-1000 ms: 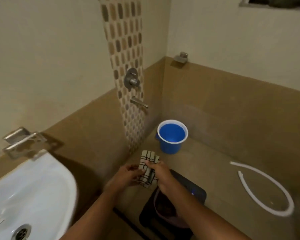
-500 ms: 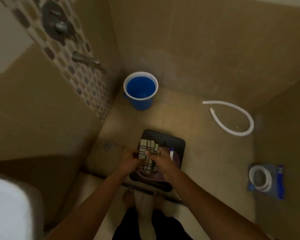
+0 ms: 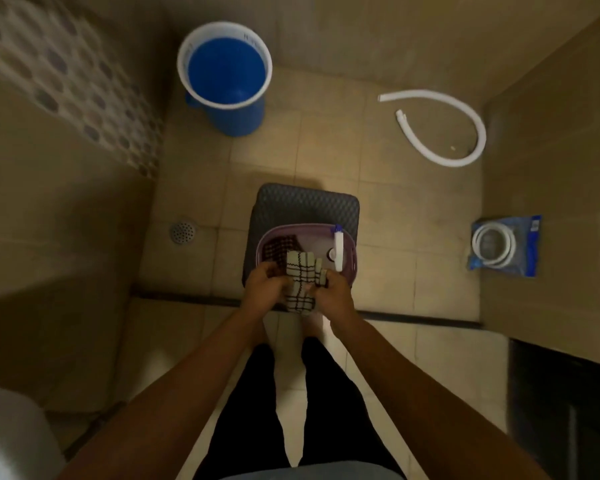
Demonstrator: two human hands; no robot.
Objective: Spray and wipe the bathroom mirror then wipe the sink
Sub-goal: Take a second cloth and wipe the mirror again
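I look straight down at a cream checked cloth [image 3: 300,284], folded and held between both hands. My left hand [image 3: 265,287] grips its left side and my right hand [image 3: 333,292] its right side. They hover over the near rim of a purple basket [image 3: 350,268] on a dark stool [image 3: 305,206]. In the basket lie a white spray bottle [image 3: 337,252] and a dark red checked cloth [image 3: 279,249]. The white sink [image 3: 11,434] shows only as a blurred edge at bottom left. The mirror is out of view.
A blue bucket [image 3: 227,77] stands on the tiled floor by the far wall. A curved white hose [image 3: 465,116] lies at the right, a packaged coiled hose [image 3: 503,245] nearer. A floor drain [image 3: 183,232] sits left of the stool. My legs and feet are below.
The view has swung from the wall tap and sink down to the floor. Both hands have carried the checked cloth lower, to just above the basket.
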